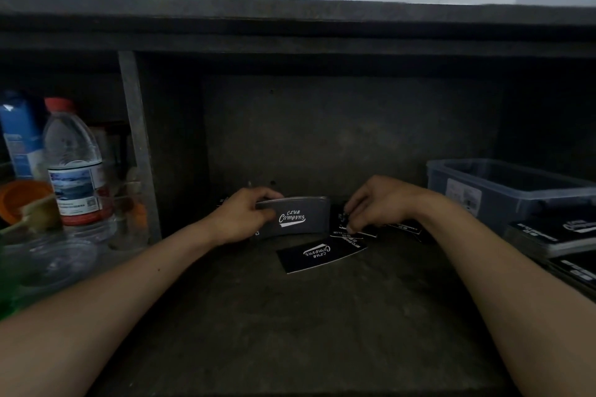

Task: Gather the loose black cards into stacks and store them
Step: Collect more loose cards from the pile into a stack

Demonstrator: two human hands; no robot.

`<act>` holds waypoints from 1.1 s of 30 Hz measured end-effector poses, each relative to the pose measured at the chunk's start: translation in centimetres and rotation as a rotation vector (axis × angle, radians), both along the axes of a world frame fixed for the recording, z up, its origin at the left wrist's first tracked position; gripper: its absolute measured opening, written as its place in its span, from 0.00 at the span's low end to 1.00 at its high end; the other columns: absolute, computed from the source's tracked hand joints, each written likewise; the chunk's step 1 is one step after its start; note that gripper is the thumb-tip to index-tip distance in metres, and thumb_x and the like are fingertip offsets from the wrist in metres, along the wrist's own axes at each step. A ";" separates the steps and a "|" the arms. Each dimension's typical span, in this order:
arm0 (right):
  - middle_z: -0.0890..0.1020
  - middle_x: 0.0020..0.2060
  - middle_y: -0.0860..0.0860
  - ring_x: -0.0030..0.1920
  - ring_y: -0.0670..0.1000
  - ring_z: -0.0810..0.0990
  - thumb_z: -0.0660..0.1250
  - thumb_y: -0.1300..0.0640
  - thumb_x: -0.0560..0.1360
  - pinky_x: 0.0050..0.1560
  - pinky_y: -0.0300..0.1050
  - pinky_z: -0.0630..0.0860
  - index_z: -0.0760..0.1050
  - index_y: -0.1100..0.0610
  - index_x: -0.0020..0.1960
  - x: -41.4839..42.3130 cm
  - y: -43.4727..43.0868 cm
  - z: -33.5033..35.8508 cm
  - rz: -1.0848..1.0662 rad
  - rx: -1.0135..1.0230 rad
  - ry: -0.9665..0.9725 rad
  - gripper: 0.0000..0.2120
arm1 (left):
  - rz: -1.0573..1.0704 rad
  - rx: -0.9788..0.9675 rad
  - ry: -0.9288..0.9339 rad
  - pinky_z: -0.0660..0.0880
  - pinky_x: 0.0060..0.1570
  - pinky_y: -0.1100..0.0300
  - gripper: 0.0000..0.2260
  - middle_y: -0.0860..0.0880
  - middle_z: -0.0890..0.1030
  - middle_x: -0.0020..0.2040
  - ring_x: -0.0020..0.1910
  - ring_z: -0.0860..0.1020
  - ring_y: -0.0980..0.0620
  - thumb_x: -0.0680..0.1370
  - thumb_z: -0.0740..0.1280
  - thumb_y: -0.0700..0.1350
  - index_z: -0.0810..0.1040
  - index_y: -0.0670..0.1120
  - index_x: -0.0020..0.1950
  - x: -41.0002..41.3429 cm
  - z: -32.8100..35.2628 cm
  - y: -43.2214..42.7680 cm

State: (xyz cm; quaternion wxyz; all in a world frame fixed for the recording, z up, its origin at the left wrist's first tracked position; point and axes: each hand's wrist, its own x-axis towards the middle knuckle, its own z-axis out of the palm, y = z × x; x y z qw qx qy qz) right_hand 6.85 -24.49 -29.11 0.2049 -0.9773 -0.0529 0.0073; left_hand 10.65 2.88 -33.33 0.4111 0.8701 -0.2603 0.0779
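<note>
Both arms [129, 284] are reaching forward.
Left hand [243, 217] is gripping a card stack [298, 218]; right hand [379, 203], curled, is pinching a loose card [361, 233].

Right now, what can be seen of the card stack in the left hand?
The stack is a thick bundle of black cards, seemingly thin card stock, the front printed in white "Club Camping". It is held upright on its long edge, slightly bowed, low over the dark shelf. The left hand grips its left end, fingers curled over the top edge.
</note>
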 end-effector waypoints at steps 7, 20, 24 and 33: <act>0.82 0.36 0.41 0.35 0.37 0.78 0.76 0.58 0.68 0.39 0.32 0.74 0.85 0.51 0.49 -0.5 0.8 0.5 0.051 -0.035 -0.311 0.10 | 0.002 -0.018 0.012 0.76 0.55 0.65 0.15 0.49 0.83 0.57 0.56 0.81 0.54 0.79 0.64 0.33 0.81 0.45 0.62 0.2 -0.1 -0.1; 0.85 0.37 0.52 0.35 0.46 0.82 0.82 0.54 0.63 0.37 0.41 0.78 0.80 0.57 0.43 -0.4 1.6 0.7 -0.010 0.734 -0.801 0.15 | -0.006 -0.024 0.020 0.76 0.53 0.68 0.15 0.48 0.84 0.57 0.56 0.81 0.53 0.78 0.63 0.32 0.80 0.46 0.61 0.4 -0.3 0.0; 0.84 0.46 0.48 0.46 0.45 0.83 0.83 0.56 0.61 0.47 0.43 0.80 0.77 0.53 0.56 -0.4 2.0 -0.4 0.104 0.513 -0.570 0.27 | -0.006 -0.036 0.015 0.76 0.61 0.58 0.15 0.46 0.84 0.57 0.59 0.81 0.50 0.78 0.64 0.32 0.81 0.46 0.60 0.4 -0.3 -0.1; 0.82 0.57 0.56 0.57 0.54 0.82 0.69 0.77 0.68 0.59 0.53 0.79 0.54 0.53 0.77 -0.8 1.3 0.7 0.144 0.726 -0.227 0.45 | -0.018 -0.030 0.023 0.75 0.62 0.56 0.16 0.49 0.83 0.55 0.57 0.81 0.51 0.78 0.63 0.32 0.80 0.51 0.56 0.0 -0.1 0.0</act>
